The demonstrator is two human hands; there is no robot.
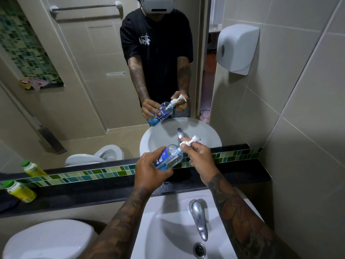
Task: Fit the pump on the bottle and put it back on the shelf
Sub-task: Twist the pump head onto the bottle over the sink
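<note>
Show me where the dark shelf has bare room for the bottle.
The dark shelf is bare right of the hands, up to the tiled wall, and between the yellow green-capped bottle and the left hand. The far left end is crowded.

A single wide-angle head-worn camera looks forward and steeply down from close above a white ceramic washbasin [168, 230], facing a wall mirror [74, 81] over a black stone shelf [93, 193]; the tattooed forearms fill the near foreground.
</note>
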